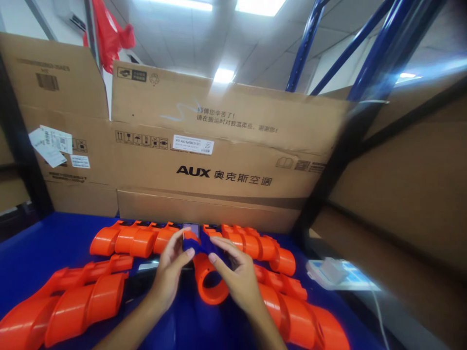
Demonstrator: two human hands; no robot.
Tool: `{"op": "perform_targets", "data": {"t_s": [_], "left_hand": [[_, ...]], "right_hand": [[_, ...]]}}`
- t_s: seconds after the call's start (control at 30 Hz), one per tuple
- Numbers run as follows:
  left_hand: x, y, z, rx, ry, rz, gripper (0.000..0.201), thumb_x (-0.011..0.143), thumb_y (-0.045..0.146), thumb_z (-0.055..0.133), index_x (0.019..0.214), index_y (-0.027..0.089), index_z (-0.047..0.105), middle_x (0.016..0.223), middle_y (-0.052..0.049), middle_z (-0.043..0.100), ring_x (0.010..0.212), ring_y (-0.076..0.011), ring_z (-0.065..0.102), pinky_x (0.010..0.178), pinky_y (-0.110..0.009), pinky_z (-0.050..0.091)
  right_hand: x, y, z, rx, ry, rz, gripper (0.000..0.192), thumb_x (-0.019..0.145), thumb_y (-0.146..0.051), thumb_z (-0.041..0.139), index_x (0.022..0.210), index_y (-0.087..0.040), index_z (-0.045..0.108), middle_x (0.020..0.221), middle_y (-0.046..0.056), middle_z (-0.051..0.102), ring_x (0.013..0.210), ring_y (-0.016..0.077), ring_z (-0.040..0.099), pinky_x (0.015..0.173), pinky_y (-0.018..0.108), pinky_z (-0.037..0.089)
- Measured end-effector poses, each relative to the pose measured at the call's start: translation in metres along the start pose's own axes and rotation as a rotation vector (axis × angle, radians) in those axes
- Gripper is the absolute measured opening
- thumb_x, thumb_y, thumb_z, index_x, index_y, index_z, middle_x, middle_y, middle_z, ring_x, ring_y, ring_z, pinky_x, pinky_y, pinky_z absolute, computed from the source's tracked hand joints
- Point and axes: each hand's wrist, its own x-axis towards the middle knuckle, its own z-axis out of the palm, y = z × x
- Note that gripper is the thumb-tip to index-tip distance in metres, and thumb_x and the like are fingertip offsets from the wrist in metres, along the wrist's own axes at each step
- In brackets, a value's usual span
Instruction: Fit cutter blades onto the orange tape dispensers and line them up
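Your two hands meet over the middle of the blue bench, working on one orange plastic clamp. The clamp stands on edge with its round opening facing you, just near of the far row of like parts. Your left hand has its fingers pinched on a small dark blue piece at the clamp's top, and your right hand cups the clamp's right side, fingers curled round its upper rim. Neither hand is spread flat; both are closed on the work.

This looks like the fitting step: the blue piece is being seated on the top of the clamp. To carry on you will likely need a steady hold on the ring with the right hand while the left lines the piece up squarely.

More orange clamps lie in rows to the left, far and right. Cardboard boxes stand along the far edge, and a white power strip lies at the right.
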Motion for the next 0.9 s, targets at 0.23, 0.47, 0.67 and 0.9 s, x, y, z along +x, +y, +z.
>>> {"op": "perform_targets", "data": {"t_s": [0.23, 0.47, 0.67, 0.9], "left_hand": [[0.000, 0.001, 0.000, 0.001, 0.008, 0.005, 0.054, 0.075, 0.029, 0.079, 0.126, 0.027, 0.064, 0.131, -0.006, 0.067, 0.129, -0.0294, 0.054, 0.107, -0.039, 0.040], [-0.001, 0.002, -0.002, -0.002, -0.014, 0.045, 0.055, 0.076, 0.028, 0.079, 0.129, 0.028, 0.064, 0.135, -0.006, 0.065, 0.133, -0.0299, 0.051, 0.108, -0.037, 0.042], [-0.001, 0.003, -0.003, 0.005, -0.077, 0.051, 0.065, 0.080, 0.028, 0.077, 0.141, 0.028, 0.055, 0.139, -0.008, 0.063, 0.133, -0.0298, 0.052, 0.109, -0.036, 0.042], [-0.002, -0.001, -0.008, 0.001, -0.086, 0.064, 0.061, 0.079, 0.027, 0.078, 0.137, 0.029, 0.059, 0.149, -0.008, 0.053, 0.142, -0.0321, 0.040, 0.115, -0.040, 0.035]], "right_hand": [[-0.001, -0.001, 0.002, 0.008, 0.001, 0.034, 0.034, 0.085, -0.037, 0.074, 0.116, -0.025, 0.073, 0.123, 0.009, 0.072, 0.119, 0.0299, 0.063, 0.108, 0.052, 0.045], [-0.001, 0.003, 0.002, 0.065, -0.075, 0.093, 0.035, 0.087, -0.041, 0.071, 0.118, -0.024, 0.071, 0.120, 0.010, 0.073, 0.113, 0.0304, 0.067, 0.100, 0.050, 0.052], [-0.002, 0.000, 0.000, 0.083, -0.092, 0.081, 0.040, 0.086, -0.040, 0.073, 0.122, -0.025, 0.067, 0.126, 0.010, 0.069, 0.120, 0.0302, 0.063, 0.107, 0.051, 0.046], [-0.005, -0.011, -0.002, 0.101, -0.112, 0.009, 0.050, 0.083, -0.036, 0.076, 0.129, -0.026, 0.060, 0.129, 0.009, 0.067, 0.124, 0.0276, 0.061, 0.106, 0.044, 0.049]]}}
